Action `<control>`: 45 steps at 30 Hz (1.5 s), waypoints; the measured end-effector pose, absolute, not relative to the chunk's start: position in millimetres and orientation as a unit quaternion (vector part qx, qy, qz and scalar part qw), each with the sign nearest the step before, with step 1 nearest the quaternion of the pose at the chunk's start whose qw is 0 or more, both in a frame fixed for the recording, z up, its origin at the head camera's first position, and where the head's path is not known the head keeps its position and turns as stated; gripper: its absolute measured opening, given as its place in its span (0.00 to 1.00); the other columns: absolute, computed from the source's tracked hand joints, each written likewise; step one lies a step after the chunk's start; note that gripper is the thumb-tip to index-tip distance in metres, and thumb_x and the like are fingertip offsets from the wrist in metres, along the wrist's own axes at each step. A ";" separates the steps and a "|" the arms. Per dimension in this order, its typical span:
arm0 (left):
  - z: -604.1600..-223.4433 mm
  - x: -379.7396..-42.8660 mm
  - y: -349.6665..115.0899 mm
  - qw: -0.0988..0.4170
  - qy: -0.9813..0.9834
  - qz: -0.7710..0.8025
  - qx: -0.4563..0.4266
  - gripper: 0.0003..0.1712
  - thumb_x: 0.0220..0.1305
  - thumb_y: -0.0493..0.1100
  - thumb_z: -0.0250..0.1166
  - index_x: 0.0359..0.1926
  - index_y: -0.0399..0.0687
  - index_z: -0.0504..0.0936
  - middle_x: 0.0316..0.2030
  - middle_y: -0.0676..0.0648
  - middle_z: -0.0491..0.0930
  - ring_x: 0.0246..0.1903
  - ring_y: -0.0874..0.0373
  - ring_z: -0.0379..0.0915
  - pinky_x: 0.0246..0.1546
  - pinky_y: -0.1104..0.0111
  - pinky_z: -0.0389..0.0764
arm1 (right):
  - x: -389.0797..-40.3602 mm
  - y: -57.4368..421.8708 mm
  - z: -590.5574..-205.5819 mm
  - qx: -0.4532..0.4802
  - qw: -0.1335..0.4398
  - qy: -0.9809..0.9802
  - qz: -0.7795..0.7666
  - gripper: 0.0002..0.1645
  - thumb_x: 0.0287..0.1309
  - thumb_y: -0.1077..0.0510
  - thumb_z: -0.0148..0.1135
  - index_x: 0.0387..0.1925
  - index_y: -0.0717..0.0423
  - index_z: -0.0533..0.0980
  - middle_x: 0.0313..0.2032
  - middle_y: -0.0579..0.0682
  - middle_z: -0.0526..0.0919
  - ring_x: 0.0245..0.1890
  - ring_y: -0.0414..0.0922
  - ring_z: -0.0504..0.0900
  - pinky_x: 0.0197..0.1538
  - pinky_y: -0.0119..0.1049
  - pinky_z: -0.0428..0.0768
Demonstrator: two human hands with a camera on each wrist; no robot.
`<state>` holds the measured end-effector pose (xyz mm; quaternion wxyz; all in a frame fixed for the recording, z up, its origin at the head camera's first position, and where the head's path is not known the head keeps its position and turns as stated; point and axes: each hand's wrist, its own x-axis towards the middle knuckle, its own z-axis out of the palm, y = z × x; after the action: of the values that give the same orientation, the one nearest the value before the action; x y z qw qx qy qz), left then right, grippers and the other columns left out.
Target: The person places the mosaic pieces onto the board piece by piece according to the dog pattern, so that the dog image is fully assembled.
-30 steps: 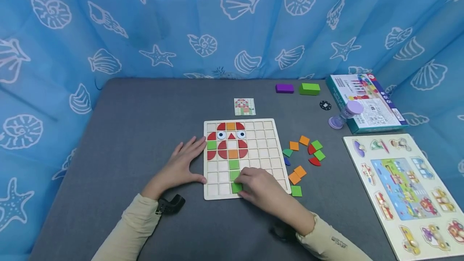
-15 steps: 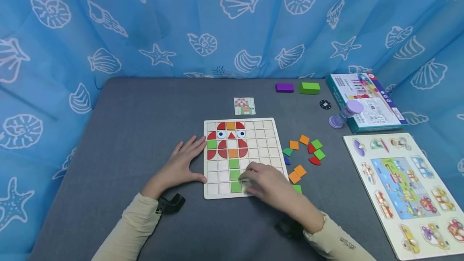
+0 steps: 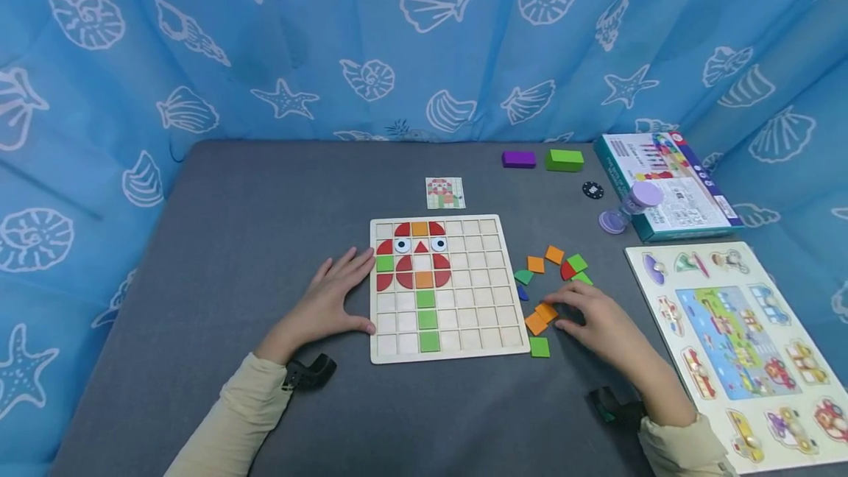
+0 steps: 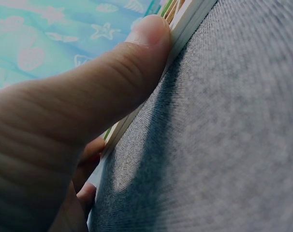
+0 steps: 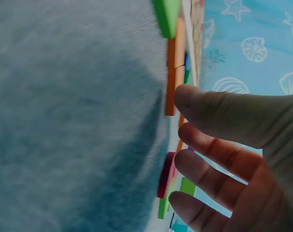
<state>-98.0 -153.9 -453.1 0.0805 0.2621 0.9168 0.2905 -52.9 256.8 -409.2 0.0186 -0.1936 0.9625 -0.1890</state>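
Note:
A wooden grid board lies on the table with red, orange and green tiles in its left half, two eye tiles among them. Down one column runs a line of green square tiles. My left hand rests against the board's left edge, fingers extended; its thumb touches the edge in the left wrist view. Right of the board, my right hand is at a pair of orange square tiles, thumb and index finger apart. In the right wrist view the thumb is close to an orange tile; contact is unclear.
Loose tiles, including a green square, lie right of the board. A small picture card is behind it. Farther right are a peg puzzle, a box, a purple hourglass-shaped object, two blocks and a black disc.
My right hand has left the lowest green tile on the board and moved right to the loose orange tiles. The left hand stays at the board's edge.

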 end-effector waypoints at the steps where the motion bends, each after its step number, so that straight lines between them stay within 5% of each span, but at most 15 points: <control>1: -452.9 -97.9 -154.2 0.080 0.917 0.290 0.261 0.63 0.34 0.69 0.67 0.68 0.51 0.49 0.68 0.53 0.46 0.68 0.52 0.34 0.61 0.48 0.35 | -53.5 257.8 -410.7 -0.194 0.021 0.963 -0.184 0.19 0.41 0.63 0.68 0.41 0.54 0.79 0.40 0.49 0.76 0.40 0.47 0.75 0.44 0.46 0.74; 16: -453.4 -98.1 -155.0 0.077 0.919 0.285 0.263 0.63 0.33 0.70 0.66 0.68 0.52 0.49 0.68 0.53 0.45 0.68 0.53 0.34 0.61 0.49 0.35 | -64.2 246.9 -406.7 -0.201 0.014 0.965 -0.167 0.14 0.42 0.57 0.68 0.35 0.55 0.78 0.34 0.46 0.77 0.34 0.43 0.75 0.40 0.42 0.75; 32: -455.4 -98.4 -155.0 0.072 0.919 0.283 0.265 0.63 0.33 0.71 0.66 0.68 0.53 0.49 0.68 0.54 0.45 0.68 0.53 0.34 0.62 0.49 0.36 | -86.6 134.5 -401.4 -0.289 -0.008 0.942 -0.170 0.15 0.42 0.53 0.69 0.35 0.52 0.80 0.32 0.43 0.79 0.33 0.38 0.74 0.39 0.33 0.75; 45: -452.3 -99.2 -156.0 0.078 0.917 0.287 0.267 0.63 0.34 0.71 0.65 0.68 0.52 0.48 0.68 0.54 0.45 0.68 0.53 0.33 0.62 0.49 0.35 | -92.3 119.9 -411.5 -0.295 -0.003 0.946 -0.137 0.16 0.39 0.53 0.71 0.35 0.51 0.81 0.32 0.43 0.79 0.32 0.39 0.76 0.38 0.34 0.75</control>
<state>-99.2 -156.0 -452.3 0.0781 0.2670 0.9165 0.2873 -92.3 119.9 -411.5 -0.0033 -0.2952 0.9455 -0.1371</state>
